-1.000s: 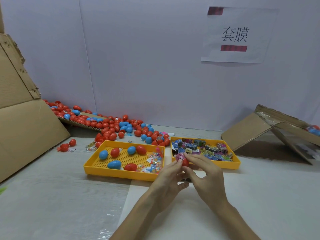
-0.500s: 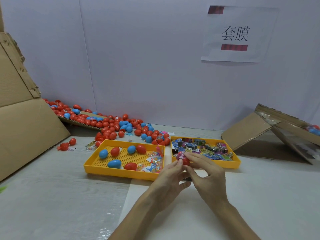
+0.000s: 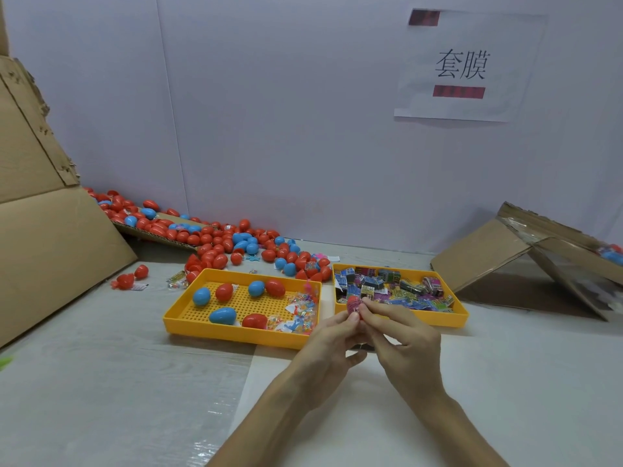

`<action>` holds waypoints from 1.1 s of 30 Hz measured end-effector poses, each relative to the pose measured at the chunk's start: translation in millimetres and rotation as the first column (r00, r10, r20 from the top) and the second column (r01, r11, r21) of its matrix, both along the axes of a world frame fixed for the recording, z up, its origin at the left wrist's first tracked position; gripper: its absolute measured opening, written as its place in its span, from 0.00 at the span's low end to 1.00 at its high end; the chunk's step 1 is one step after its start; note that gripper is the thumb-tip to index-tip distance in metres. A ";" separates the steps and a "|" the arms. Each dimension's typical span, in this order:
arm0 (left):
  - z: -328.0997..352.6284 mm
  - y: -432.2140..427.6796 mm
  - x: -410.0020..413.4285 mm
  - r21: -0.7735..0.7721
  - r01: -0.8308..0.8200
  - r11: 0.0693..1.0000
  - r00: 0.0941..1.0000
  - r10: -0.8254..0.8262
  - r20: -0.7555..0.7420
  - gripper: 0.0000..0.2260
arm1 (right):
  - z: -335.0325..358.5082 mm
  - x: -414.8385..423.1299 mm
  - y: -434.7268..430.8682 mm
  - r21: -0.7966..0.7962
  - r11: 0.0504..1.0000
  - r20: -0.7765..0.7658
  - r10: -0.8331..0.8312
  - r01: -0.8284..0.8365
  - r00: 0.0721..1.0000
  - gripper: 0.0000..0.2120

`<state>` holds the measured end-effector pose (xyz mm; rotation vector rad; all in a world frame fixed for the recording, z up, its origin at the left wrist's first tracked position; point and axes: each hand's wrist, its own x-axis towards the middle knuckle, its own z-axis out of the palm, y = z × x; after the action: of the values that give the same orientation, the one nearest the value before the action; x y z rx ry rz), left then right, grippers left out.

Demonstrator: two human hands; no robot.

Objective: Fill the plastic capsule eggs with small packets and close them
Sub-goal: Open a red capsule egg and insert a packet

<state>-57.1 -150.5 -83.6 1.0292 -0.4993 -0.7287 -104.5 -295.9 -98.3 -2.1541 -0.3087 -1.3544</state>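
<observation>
The left hand (image 3: 332, 345) and right hand (image 3: 404, 345) pinch a red egg (image 3: 353, 303) together, just before the packet tray (image 3: 462, 316). Its packet (image 3: 355, 310) shows less than a second ago, so I think closing is near. Spare eggs (image 3: 222, 315) wait in the other tray (image 3: 236, 335).

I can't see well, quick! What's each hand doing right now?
Left hand: pinches the red egg.
Right hand: pinches the same red egg.

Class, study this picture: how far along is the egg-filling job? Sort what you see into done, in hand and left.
Done, perhaps: six closed eggs lie in the left tray; whether they are filled cannot be seen. In hand: the left hand and right hand pinch a red egg by the right tray. Left: many packets and a big egg pile.
</observation>
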 end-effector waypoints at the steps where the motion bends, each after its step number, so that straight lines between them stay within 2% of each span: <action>1: -0.3 -0.4 0.1 -0.003 0.000 1.000 1.000 0.000 -0.007 0.12 | 0.5 0.1 0.3 0.003 1.000 -0.002 0.006 -0.006 1.000 0.15; 8: 0.1 -1.2 2.2 -0.072 0.007 0.997 0.992 -0.017 -0.128 0.17 | 7.6 -1.9 4.8 0.150 0.988 -0.105 0.046 -0.030 0.993 0.20; 11: 0.0 -2.2 3.7 -0.061 0.007 0.998 0.991 -0.015 -0.134 0.19 | 8.0 -2.6 5.2 0.126 0.990 -0.098 0.072 -0.060 0.993 0.17; 15: 2.0 -3.8 4.1 0.014 -0.032 0.999 0.996 0.033 -0.080 0.25 | 6.1 -2.5 6.2 0.056 0.998 -0.098 0.034 -0.028 0.995 0.18; 20: 3.6 -1.6 4.5 -0.032 -0.174 0.984 0.979 0.170 -0.109 0.21 | 3.2 -0.1 8.2 0.003 0.997 -0.101 0.075 -0.075 0.992 0.24; 25: 7.7 0.8 4.4 -0.069 -0.198 0.978 0.968 0.184 -0.171 0.17 | 3.2 0.1 8.1 -0.001 0.998 -0.080 0.055 -0.055 0.995 0.21; 29: 7.2 1.4 3.3 -0.062 -0.208 0.976 0.967 0.195 -0.165 0.16 | 1.7 1.6 6.5 0.001 0.999 -0.081 0.044 -0.044 0.996 0.22; 31: 7.2 1.2 2.9 -0.054 -0.215 0.975 0.967 0.205 -0.149 0.15 | 2.8 0.5 6.5 0.098 0.989 -0.132 0.119 -0.107 0.984 0.20; 33: 6.9 -0.9 2.2 -0.032 -0.222 0.975 0.969 0.217 -0.120 0.12 | 8.6 -1.6 6.5 0.377 0.903 -0.215 0.302 -0.206 0.929 0.17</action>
<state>-54.8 -151.4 -76.7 0.9755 -0.2941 -0.5736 -106.1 -289.4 -89.8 -1.8886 -0.2160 -0.8774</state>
